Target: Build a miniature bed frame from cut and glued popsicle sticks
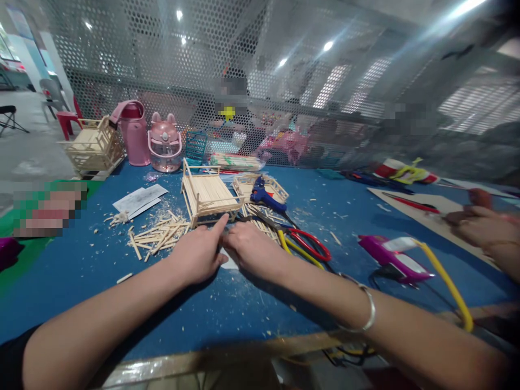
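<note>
My left hand (198,253) rests low over the blue table, its index finger stretched out and thumb apart, with nothing visible between them. The other fingers are partly hidden. Close beside it, my right hand (254,246) has its fingers curled down; whatever they hold is hidden. A scrap of white paper (229,262) shows between the hands. Just beyond stands a small bed-like frame of thin wooden sticks (212,190). Loose sticks (162,236) lie left of my left hand. Red-and-yellow-handled pliers (311,245) lie beyond my right hand.
A blue glue gun (266,195) rests on a stick tray (240,187). Pink bottles (136,135) and another stick model (94,145) stand at the back left. To the right are a purple tool (396,260) with a yellow cord and another person's hand (479,230).
</note>
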`<state>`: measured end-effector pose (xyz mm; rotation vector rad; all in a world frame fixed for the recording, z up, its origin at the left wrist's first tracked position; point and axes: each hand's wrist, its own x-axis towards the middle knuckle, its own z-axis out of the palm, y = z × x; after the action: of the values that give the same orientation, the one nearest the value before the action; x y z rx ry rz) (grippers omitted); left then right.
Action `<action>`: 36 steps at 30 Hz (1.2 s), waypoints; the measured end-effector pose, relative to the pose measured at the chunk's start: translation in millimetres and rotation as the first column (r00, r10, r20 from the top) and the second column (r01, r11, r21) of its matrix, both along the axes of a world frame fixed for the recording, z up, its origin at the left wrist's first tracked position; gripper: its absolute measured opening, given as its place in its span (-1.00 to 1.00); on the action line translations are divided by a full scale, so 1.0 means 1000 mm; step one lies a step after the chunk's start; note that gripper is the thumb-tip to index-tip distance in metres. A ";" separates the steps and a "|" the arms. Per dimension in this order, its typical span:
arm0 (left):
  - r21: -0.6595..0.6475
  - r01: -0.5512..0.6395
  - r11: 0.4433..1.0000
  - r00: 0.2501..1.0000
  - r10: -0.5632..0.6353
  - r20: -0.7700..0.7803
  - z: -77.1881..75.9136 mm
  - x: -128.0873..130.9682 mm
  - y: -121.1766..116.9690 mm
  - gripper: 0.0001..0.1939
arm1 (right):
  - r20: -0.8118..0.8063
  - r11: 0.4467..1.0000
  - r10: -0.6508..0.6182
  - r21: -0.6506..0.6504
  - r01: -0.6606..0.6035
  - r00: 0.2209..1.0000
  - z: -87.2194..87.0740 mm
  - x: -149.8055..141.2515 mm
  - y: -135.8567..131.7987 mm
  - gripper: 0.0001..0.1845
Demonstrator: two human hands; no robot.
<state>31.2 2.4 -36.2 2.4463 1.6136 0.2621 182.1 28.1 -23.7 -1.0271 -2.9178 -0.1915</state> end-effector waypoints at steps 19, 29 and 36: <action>-0.011 0.003 1.000 1.000 -0.003 -0.009 -0.001 0.000 0.001 -0.19 | -0.005 0.999 -0.018 -0.037 0.018 1.000 0.000 -0.002 -0.004 -0.85; -0.014 0.001 1.000 1.000 -0.001 0.024 -0.001 0.000 0.000 -0.18 | -0.009 0.998 -0.052 -0.042 0.052 0.999 0.002 -0.005 -0.005 -0.84; 0.136 0.005 0.991 0.993 -0.021 0.118 -0.005 -0.003 0.000 -0.27 | -0.236 0.930 -0.294 -0.296 0.219 0.926 0.013 0.002 0.008 -0.83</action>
<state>28.2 2.7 -40.7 2.4850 1.5774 0.5219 183.9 35.8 -10.9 -1.3537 -2.5922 0.3223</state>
